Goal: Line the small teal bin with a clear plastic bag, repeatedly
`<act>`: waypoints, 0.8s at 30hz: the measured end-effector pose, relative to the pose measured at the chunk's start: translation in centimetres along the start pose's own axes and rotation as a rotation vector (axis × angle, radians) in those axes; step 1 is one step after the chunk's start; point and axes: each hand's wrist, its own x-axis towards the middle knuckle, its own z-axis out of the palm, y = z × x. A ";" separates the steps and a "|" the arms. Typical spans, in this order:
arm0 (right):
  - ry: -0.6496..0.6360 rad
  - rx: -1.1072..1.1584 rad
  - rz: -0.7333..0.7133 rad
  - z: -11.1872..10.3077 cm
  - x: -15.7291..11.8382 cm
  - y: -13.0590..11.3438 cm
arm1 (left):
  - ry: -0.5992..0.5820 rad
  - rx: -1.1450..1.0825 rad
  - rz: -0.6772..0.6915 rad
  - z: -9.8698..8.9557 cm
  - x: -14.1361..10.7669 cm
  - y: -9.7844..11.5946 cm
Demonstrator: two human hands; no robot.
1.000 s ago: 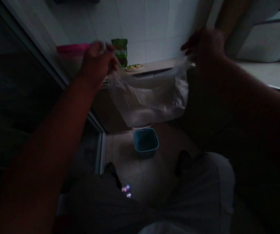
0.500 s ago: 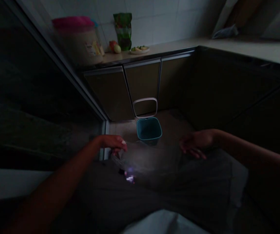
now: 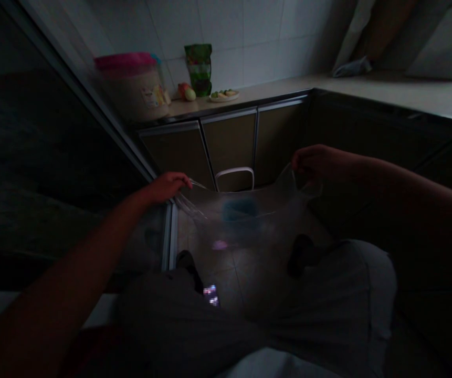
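Between my two hands a see-through plastic bag [image 3: 202, 210] is stretched out above the floor. My left hand [image 3: 167, 186] is closed on its left handle. The bag's right handle is pinched in my right hand [image 3: 313, 161], which is held slightly higher. Through the film shows a teal bin [image 3: 240, 211], blurred by the plastic, standing on the floor tiles. Its pale rim frame [image 3: 234, 171] stands raised at the back, against the cabinets. A small pink patch [image 3: 220, 245] is visible low through the bag; what it is I cannot tell.
Cabinets [image 3: 229, 139] line the back under a counter [image 3: 273, 92]. On it stand a pink-lidded tub [image 3: 131, 89], a green pouch [image 3: 200, 71], round produce [image 3: 189, 94] and a plate of food [image 3: 224, 96]. A sliding door frame [image 3: 166, 247] runs at left. My knees are in front.
Both hands have risen and moved forward, lifting the bag off my lap and spreading it in front of the bin. My knees, feet and the floor between them now show.
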 end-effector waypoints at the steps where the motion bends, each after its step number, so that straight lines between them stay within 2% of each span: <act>1: 0.017 0.011 0.009 -0.3 0.2 -0.5 | 0.002 0.064 -0.004 -0.3 0.1 0.5; 3: 0.048 0.035 0.034 -0.6 0.5 -1.3 | 0.023 0.186 -0.003 -0.5 0.2 1.4; 7: 0.074 -0.073 0.024 -0.8 0.7 -1.8 | 0.120 0.476 0.031 0.1 0.1 2.5; 12: 0.146 -0.283 0.018 -0.5 0.4 -1.2 | 0.144 0.742 0.059 2.0 -0.6 2.2; 18: 0.235 -0.420 -0.006 0.9 -0.6 1.3 | 0.123 0.793 0.104 4.7 -1.7 0.7; 24: 0.206 -0.401 -0.085 2.0 -1.8 3.9 | 0.084 0.757 0.108 7.3 -2.4 -0.6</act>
